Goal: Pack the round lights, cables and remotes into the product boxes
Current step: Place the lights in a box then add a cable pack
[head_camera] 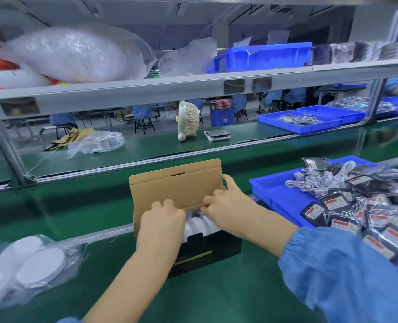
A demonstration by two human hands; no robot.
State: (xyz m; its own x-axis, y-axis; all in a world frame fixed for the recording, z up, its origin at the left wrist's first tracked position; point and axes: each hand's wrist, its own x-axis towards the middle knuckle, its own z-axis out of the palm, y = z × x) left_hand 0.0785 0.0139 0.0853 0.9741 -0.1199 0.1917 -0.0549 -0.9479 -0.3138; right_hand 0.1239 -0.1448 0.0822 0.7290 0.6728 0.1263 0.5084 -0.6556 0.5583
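Fingers [164, 205] inside product box [207, 249], lid upright, lengthwise left-right

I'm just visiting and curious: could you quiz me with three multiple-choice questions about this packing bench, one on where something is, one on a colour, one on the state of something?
1. Where do the loose round lights in plastic bags lie?
A. At the near left of the belt
B. Inside the blue tray
C. On the top shelf

2. What colour is the tray holding the cables and bagged remotes?
A. Red
B. Blue
C. Yellow

3. How is the product box's lid?
A. Taped shut
B. Torn off
C. Open, standing up

Answers: 1 A, the round lights lie at the near left. 2 B, the tray is blue. 3 C, the product box has its lid raised while the left hand and right hand work inside.
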